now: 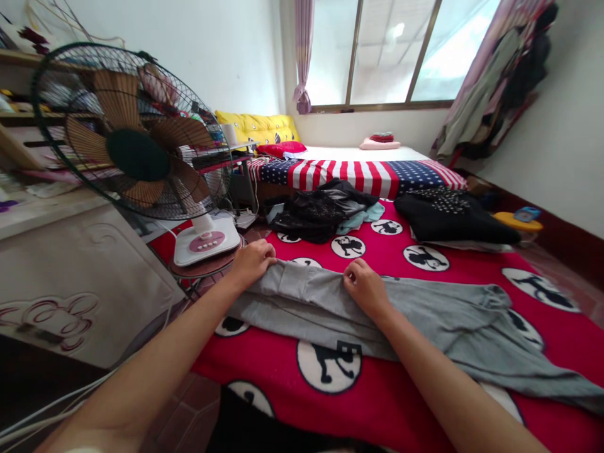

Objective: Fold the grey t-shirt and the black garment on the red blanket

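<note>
A long grey garment [425,314] lies lengthwise across the red blanket, partly doubled over, with a small dark print on its near edge. Its narrow right end tapers off past the edge of the view. My left hand [255,261] pinches the far edge at the garment's left end. Farther along that same edge, my right hand [365,286] grips the cloth with fingers closed. Between the two hands the fabric is slightly raised and wrinkled. The red blanket [387,402], with round white-and-black figures, spreads beneath.
Behind the garment sit a dark clothes pile [325,211] and folded black clothing [457,220]. A standing fan [136,154] rests on a round stool at left, beside a cabinet [80,283]. A yellow stool [516,220] is at right; another bed [340,176] lies beyond.
</note>
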Available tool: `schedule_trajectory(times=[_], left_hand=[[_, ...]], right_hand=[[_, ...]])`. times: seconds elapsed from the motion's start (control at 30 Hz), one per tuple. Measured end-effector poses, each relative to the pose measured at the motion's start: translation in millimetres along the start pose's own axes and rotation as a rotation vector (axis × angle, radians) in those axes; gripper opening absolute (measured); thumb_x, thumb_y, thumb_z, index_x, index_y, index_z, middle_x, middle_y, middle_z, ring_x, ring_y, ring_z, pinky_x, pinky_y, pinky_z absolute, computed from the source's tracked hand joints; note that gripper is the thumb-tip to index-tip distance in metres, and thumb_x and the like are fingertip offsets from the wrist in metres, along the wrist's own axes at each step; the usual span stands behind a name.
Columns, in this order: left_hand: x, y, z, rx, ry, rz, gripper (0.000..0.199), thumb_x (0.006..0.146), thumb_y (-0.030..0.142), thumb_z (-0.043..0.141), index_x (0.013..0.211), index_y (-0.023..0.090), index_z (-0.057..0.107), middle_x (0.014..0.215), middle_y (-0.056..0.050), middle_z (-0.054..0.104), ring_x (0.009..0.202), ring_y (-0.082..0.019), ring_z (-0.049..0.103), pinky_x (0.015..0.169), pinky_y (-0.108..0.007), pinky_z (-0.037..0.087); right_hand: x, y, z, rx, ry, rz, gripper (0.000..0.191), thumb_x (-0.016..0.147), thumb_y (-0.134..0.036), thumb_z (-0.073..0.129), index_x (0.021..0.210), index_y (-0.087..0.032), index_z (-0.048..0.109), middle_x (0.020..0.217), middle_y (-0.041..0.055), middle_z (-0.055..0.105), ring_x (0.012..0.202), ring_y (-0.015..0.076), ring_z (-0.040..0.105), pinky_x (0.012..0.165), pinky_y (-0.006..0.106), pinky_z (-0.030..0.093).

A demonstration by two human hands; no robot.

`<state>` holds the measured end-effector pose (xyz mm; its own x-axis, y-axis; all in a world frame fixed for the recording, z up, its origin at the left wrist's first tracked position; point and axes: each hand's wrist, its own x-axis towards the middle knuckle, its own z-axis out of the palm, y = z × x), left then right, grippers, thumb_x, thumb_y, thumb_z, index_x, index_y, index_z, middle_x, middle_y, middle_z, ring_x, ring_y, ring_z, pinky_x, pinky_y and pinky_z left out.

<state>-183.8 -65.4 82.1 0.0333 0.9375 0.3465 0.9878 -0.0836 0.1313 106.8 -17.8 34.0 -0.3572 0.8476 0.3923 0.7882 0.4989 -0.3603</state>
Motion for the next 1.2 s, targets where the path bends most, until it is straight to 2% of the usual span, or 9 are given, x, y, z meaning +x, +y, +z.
schedule_trajectory(times=[0.07, 0.23, 0.4, 0.53, 0.63, 0.83, 0.93, 1.03, 1.2], left_hand=[[5, 2, 1.4, 0.061, 0.066, -0.004, 0.01, 0.085, 0.03, 0.062, 0.086, 0.021, 0.066, 0.094, -0.006, 0.065, 0.09, -0.022, 0.06, 0.07, -0.029, 0.042], [4, -1, 23.1, 0.122, -0.062, -0.014, 0.007, 0.08, 0.02, 0.066, 0.086, 0.021, 0.069, 0.089, -0.007, 0.066, 0.09, -0.024, 0.061, 0.076, -0.031, 0.045], [-13, 6, 30.2, 0.002, 0.03, 0.056, 0.026, 0.09, 0.03, 0.053, 0.112, 0.022, 0.066, 0.12, -0.008, 0.063, 0.112, -0.024, 0.057, 0.097, -0.035, 0.041], [-26, 6, 43.7, -0.093, -0.185, 0.117, 0.046, 0.095, 0.042, 0.04, 0.136, 0.023, 0.05, 0.149, -0.009, 0.041, 0.139, -0.026, 0.035, 0.111, -0.046, 0.027], [-21, -6, 49.9, -0.149, -0.258, 0.067, 0.046, 0.092, 0.045, 0.046, 0.132, 0.026, 0.055, 0.146, -0.008, 0.046, 0.136, -0.025, 0.04, 0.109, -0.043, 0.032], [-9, -17, 26.4, -0.173, 0.033, -0.096, 0.036, 0.091, 0.031, 0.042, 0.109, 0.015, 0.07, 0.113, -0.013, 0.07, 0.107, -0.023, 0.064, 0.097, -0.036, 0.045], [-19, -4, 14.0, -0.245, 0.186, -0.061, 0.033, 0.09, 0.033, 0.044, 0.1, 0.017, 0.071, 0.103, -0.009, 0.073, 0.098, -0.022, 0.066, 0.092, -0.033, 0.048], [-32, 18, 3.8, -0.34, 0.285, 0.025, 0.028, 0.087, 0.038, 0.049, 0.09, 0.021, 0.072, 0.093, -0.004, 0.074, 0.09, -0.02, 0.068, 0.086, -0.031, 0.052], [-46, 52, -17.1, -0.384, 0.384, 0.059, 0.025, 0.085, 0.05, 0.052, 0.088, 0.032, 0.069, 0.091, 0.002, 0.074, 0.086, -0.022, 0.069, 0.087, -0.037, 0.054]], right_hand=[[2, 5, 2, 0.038, 0.062, 0.024, 0.013, 0.086, -0.018, 0.049, 0.084, -0.017, 0.062, 0.093, 0.0049, 0.06, 0.077, 0.0149, 0.057, 0.067, 0.026, 0.039], [-3, 7, 9, 0.007, 0.034, 0.048, 0.016, 0.087, -0.018, 0.049, 0.092, -0.017, 0.064, 0.094, 0.0068, 0.061, 0.082, 0.0188, 0.058, 0.07, 0.028, 0.042], [-14, -16, 7, 0.141, 0.115, -0.155, 0.026, 0.09, -0.022, 0.048, 0.111, -0.018, 0.062, 0.116, 0.0102, 0.061, 0.109, 0.0215, 0.054, 0.095, 0.033, 0.042], [-27, -38, 12, 0.124, -0.189, -0.327, 0.049, 0.09, -0.039, 0.052, 0.134, -0.016, 0.051, 0.143, 0.0128, 0.048, 0.133, 0.0253, 0.039, 0.11, 0.046, 0.029], [-35, -53, 13, 0.063, -0.337, -0.281, 0.062, 0.089, -0.047, 0.051, 0.141, -0.013, 0.044, 0.15, 0.0153, 0.039, 0.141, 0.0281, 0.03, 0.114, 0.051, 0.021], [-56, -89, 16, 0.011, -0.4, -0.26, 0.094, 0.072, -0.062, 0.066, 0.147, -0.016, 0.034, 0.155, 0.0239, 0.02, 0.143, 0.0412, 0.016, 0.111, 0.061, 0.018], [-61, -110, 26, -0.089, -0.376, -0.245, 0.081, 0.079, -0.045, 0.064, 0.146, -0.01, 0.035, 0.152, 0.0307, 0.017, 0.142, 0.0448, 0.016, 0.107, 0.067, 0.019], [-53, -134, 37, -0.183, -0.398, -0.174, 0.061, 0.086, -0.026, 0.052, 0.141, -0.003, 0.039, 0.146, 0.037, 0.026, 0.136, 0.0462, 0.03, 0.096, 0.072, 0.031], [-23, -156, 50, -0.172, -0.447, -0.113, 0.053, 0.091, -0.014, 0.038, 0.144, -0.011, 0.036, 0.142, 0.0352, 0.035, 0.123, 0.0473, 0.048, 0.066, 0.066, 0.051]])
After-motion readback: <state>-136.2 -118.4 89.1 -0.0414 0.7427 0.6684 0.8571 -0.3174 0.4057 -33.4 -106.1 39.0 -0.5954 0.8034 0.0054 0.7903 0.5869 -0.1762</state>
